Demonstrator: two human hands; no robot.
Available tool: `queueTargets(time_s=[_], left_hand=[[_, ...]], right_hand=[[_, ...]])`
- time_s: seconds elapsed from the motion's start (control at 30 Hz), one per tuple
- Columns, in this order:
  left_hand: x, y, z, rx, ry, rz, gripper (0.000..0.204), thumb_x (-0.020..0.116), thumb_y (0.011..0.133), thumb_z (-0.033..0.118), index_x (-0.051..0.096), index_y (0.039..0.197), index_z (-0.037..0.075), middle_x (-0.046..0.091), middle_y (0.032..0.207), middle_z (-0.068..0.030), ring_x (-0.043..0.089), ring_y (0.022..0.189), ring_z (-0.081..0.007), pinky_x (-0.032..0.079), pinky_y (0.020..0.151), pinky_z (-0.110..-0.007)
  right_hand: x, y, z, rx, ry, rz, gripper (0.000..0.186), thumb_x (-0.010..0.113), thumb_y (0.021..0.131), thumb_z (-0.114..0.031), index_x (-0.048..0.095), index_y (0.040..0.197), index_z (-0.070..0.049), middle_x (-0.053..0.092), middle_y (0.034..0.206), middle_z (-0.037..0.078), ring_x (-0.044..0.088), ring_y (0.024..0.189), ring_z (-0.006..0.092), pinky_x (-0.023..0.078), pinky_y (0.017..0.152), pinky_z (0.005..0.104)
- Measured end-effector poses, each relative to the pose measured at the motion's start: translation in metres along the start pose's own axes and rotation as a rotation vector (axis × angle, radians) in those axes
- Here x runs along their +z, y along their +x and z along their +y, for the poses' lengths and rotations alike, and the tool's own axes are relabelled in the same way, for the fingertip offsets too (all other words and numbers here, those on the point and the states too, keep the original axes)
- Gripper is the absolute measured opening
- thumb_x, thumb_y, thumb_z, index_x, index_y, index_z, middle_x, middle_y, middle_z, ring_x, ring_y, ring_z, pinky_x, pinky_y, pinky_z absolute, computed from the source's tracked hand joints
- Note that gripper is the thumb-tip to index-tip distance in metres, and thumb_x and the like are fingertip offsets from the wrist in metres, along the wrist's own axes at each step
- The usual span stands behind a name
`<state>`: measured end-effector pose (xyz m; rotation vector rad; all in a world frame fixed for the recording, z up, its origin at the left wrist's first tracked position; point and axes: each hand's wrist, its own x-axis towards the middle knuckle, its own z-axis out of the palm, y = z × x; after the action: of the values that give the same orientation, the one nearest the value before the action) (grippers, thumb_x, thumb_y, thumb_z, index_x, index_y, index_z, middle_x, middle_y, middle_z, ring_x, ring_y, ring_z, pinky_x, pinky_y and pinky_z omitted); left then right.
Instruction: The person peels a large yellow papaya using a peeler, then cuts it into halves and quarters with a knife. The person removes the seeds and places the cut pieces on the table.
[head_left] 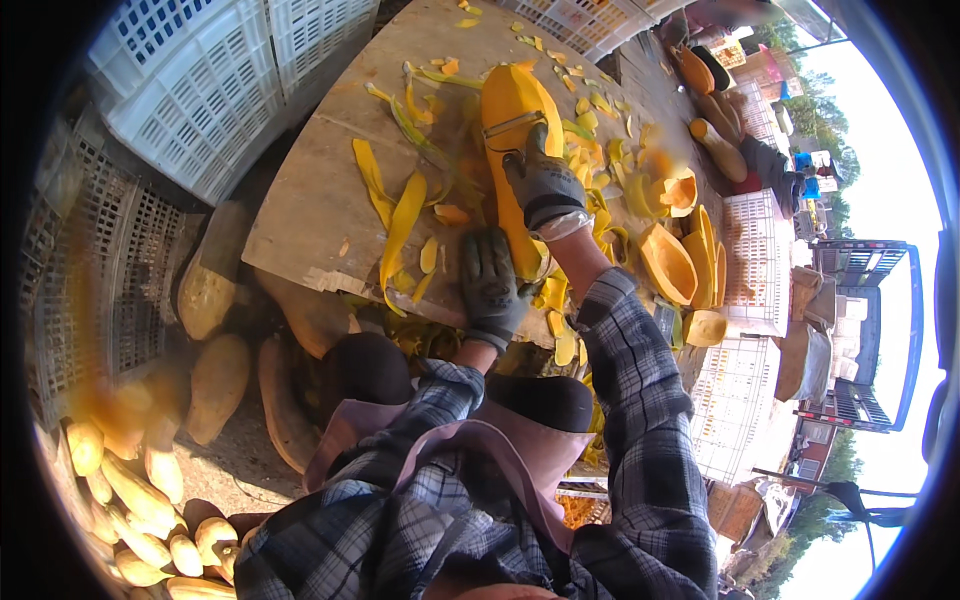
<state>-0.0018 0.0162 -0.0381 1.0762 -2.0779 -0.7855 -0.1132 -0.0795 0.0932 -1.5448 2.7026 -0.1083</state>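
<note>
- right hand (545, 185) grips peeler (512, 123) against squash (516, 92).
- left hand (490, 283) spreads flat beside squash's near end.
- judged step: peeling; next stroke calls for steady squash.

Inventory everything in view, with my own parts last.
Flat wooden table: one, brown, centre.
Long peeled squash: one, orange, on the table.
Thin metal peeler: one, silvery, across the squash.
Curled peel strips: many, yellow and green, across the table.
Hollowed squash pieces: several, orange, table's right side.
Long whole squashes: several, tan, left of centre.
Small whole squashes: many, pale yellow, lower left.
Slatted plastic crates: several, white, upper left, top and right.
Mesh-sided plastic crates: count unclear, grey, left.
Metal frame: one, blue, right background.
Trees: count unclear, green, right background.
Apron: one, pink, lower middle.
Plaid sleeves: two, blue-grey, lower middle.
Left hand: one, grey-gloved, beside the squash's near end.
Right hand: one, grey-gloved, holding the peeler.
</note>
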Motion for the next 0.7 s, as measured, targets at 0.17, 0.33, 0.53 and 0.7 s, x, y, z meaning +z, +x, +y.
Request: queueTargets(time_s=[0.17,0.33,0.53,0.7], left_hand=[[0.011,-0.003,-0.011,-0.006,0.019,0.019,0.107,0.085,0.07,0.037,0.03,0.152,-0.004,0.036,0.153,-0.0268,0.03,0.144,-0.0474,0.025,0.12,-0.055],[0.005,0.002,-0.004,0.009,0.009,0.037,0.108,0.087,0.068,0.037,0.031,0.151,-0.005,0.036,0.153,-0.0271,0.03,0.145,-0.0465,0.026,0.12,-0.055],[0.006,0.002,0.002,-0.016,0.023,-0.004,0.108,0.086,0.069,0.04,0.031,0.151,-0.004,0.037,0.153,-0.0254,0.028,0.146,-0.0457,0.026,0.12,-0.055],[0.004,-0.001,-0.007,0.014,0.05,-0.006,0.105,0.085,0.072,0.04,0.031,0.151,-0.004,0.036,0.153,-0.0257,0.027,0.146,-0.0471,0.024,0.12,-0.056]], right_hand=[[-0.002,-0.066,0.006,0.12,0.048,-0.247,0.077,0.051,0.098,-0.048,0.024,0.155,-0.004,0.067,0.11,0.032,0.065,0.104,0.0461,0.051,0.089,0.0518],[-0.05,-0.176,0.05,0.23,0.095,-0.439,0.075,0.054,0.095,-0.054,0.04,0.154,-0.01,0.067,0.122,0.028,0.063,0.117,0.0414,0.049,0.1,0.043],[-0.068,-0.142,0.068,0.315,0.394,-0.1,0.066,0.058,0.097,-0.047,0.045,0.152,-0.012,0.074,0.1,0.021,0.072,0.097,0.0316,0.053,0.087,0.037],[-0.015,-0.06,0.048,0.048,0.272,-0.052,0.059,0.052,0.099,-0.043,0.044,0.144,-0.005,0.067,0.112,0.031,0.064,0.105,0.047,0.05,0.09,0.0495]])
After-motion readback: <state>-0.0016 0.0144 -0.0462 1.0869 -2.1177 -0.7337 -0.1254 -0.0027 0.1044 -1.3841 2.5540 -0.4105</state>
